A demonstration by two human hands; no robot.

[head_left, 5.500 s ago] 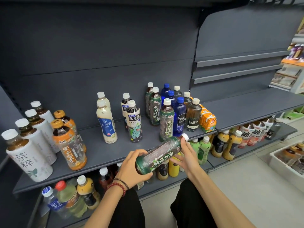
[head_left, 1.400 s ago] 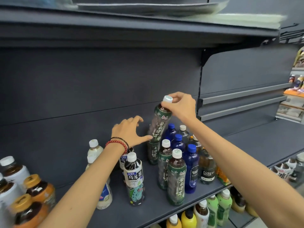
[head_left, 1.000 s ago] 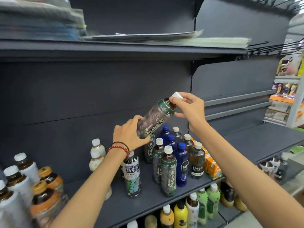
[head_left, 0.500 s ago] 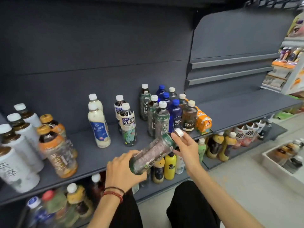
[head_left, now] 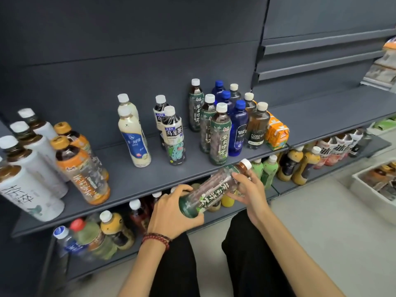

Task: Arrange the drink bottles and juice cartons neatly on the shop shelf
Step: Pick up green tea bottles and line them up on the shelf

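Both hands on one green-label tea bottle [head_left: 211, 187], held nearly horizontal, cap up-right, in front of the shelf [head_left: 150, 179] edge, off the board. Left hand [head_left: 173, 213] wraps the base end, right hand [head_left: 249, 188] grips the neck w/ fingers curled round it. On the shelf behind: three matching green tea bottles [head_left: 219, 136] in a row front-to-back, blue bottles [head_left: 237, 129] just beside them on the right, then orange juice cartons [head_left: 277, 133] at the far right.
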